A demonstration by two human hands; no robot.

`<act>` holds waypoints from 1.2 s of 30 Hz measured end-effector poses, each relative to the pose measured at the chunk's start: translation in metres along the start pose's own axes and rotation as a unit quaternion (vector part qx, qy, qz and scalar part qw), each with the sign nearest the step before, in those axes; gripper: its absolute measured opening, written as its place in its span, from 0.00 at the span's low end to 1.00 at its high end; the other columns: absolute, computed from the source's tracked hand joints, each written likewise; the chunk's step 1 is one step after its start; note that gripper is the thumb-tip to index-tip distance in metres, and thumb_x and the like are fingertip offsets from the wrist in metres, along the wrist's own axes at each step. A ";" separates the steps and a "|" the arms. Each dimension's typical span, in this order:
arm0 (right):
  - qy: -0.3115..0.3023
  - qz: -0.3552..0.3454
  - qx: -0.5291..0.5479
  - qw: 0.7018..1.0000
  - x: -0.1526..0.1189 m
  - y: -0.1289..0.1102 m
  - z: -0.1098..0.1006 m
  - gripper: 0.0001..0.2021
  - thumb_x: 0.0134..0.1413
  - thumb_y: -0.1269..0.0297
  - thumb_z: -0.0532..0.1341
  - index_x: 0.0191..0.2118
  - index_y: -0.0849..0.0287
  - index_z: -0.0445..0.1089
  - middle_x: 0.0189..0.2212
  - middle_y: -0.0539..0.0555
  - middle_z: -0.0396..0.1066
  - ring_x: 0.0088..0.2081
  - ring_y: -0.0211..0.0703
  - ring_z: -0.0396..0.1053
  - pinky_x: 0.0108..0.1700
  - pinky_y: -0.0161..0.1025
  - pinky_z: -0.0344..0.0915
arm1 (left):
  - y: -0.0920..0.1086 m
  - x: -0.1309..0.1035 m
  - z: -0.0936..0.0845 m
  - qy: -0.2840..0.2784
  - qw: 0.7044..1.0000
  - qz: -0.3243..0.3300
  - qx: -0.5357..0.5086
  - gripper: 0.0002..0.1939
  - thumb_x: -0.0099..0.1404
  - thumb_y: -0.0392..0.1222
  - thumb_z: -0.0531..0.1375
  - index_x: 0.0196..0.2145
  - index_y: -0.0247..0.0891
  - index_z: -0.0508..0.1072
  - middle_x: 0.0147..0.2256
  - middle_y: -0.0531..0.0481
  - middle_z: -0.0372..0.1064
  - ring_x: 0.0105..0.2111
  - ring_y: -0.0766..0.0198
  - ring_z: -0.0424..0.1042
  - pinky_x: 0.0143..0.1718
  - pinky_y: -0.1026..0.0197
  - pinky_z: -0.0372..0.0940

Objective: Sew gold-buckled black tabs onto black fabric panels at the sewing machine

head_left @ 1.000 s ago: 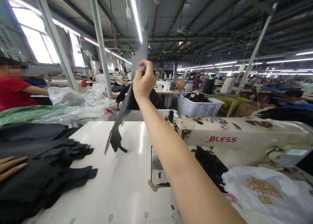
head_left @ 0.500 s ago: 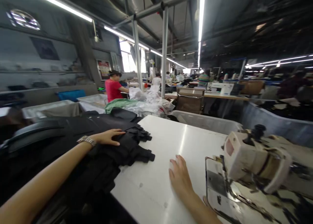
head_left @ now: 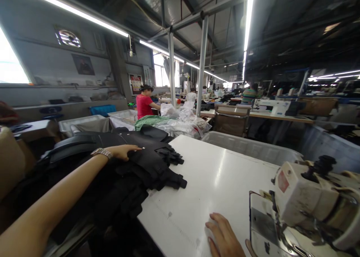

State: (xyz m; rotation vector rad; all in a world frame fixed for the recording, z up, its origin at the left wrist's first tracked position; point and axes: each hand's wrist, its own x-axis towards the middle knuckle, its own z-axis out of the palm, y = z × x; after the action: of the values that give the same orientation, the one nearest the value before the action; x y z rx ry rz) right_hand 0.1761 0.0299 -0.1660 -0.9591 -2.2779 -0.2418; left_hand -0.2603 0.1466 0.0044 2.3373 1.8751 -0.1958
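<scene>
My left hand lies with fingers stretched out on a pile of black cut fabric pieces, left of the white tabletop. A metal-band watch is on that wrist. The pieces overlap in uneven layers, and their tabbed ends reach over the table's left edge. At the bottom of the view, my right hand is over the tabletop with its fingers apart and nothing in them. Just right of it stands a worn cream sewing machine with a metal plate at its front.
Behind the table is a translucent plastic bin. Beyond the pile, a person in a red top works near heaped clear plastic bags. A brown chair and a white sewing machine stand farther back.
The view has turned left, so the surroundings appear farther right. My right hand has drawn back toward me over the tabletop. My left hand has shifted slightly across the black pile.
</scene>
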 end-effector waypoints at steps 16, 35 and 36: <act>-0.008 0.106 0.091 0.990 0.006 -0.022 -0.013 0.16 0.44 0.79 0.49 0.39 0.59 0.64 0.40 0.57 0.64 0.44 0.44 0.62 0.47 0.43 0.61 | 0.032 0.029 0.023 0.054 0.969 0.097 0.219 0.25 0.56 0.31 0.49 0.52 0.41 0.60 0.38 0.40 0.69 0.32 0.57 0.70 0.36 0.60 0.60; 0.014 0.141 0.175 0.974 0.011 -0.024 -0.018 0.15 0.44 0.78 0.48 0.37 0.59 0.66 0.37 0.56 0.65 0.42 0.43 0.62 0.46 0.41 0.61 | 0.050 0.027 -0.001 0.217 0.968 -0.008 0.128 0.15 0.59 0.40 0.49 0.37 0.34 0.72 0.37 0.45 0.71 0.36 0.56 0.69 0.36 0.62 0.61; 0.030 0.142 0.175 0.974 0.013 -0.023 -0.023 0.15 0.45 0.77 0.48 0.38 0.59 0.65 0.38 0.57 0.64 0.42 0.43 0.62 0.46 0.41 0.62 | 0.054 0.020 -0.007 0.247 0.960 -0.025 0.127 0.16 0.61 0.40 0.47 0.39 0.33 0.71 0.39 0.45 0.70 0.38 0.56 0.68 0.38 0.61 0.60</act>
State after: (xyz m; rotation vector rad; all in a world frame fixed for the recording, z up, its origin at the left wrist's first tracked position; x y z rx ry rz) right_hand 0.1646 0.0125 -0.1385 -1.0545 -2.0060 0.2428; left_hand -0.2035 0.1559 0.0094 2.7053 2.2428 0.1751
